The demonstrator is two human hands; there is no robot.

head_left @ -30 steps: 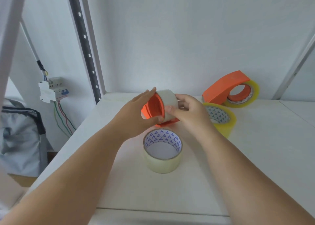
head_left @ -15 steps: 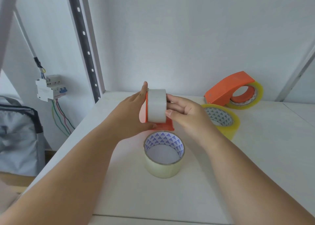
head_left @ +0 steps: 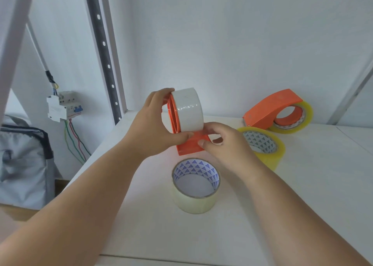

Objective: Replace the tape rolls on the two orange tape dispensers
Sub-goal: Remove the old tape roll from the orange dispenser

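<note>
Above the middle of the white bench (head_left: 302,185), the left hand (head_left: 153,130) holds an orange tape dispenser (head_left: 189,142) upright and clear of the surface – its fingers are clamped on the dispenser, the thumb pressed along the lower front edge and the other fingertips curled over the top beside the roll. A whitish tape roll (head_left: 188,109) sits on that dispenser, its broad outer face turned toward the camera. The right hand (head_left: 228,144) is just below and to the right of the roll, with its fingers pinched together at the orange base where the roll meets it; whether they grip a tape end or only the plastic cannot be told.

Directly below the hands, a clear tape roll (head_left: 195,187) with a blue triangle pattern inside its core lies flat on the bench. A yellow tape roll (head_left: 266,146) lies flat just to the right, partly hidden behind the right wrist. Farther back on the right stands the second orange tape dispenser (head_left: 272,107), resting on the bench with a yellowish roll (head_left: 302,116) mounted in it – well apart from both hands
</note>
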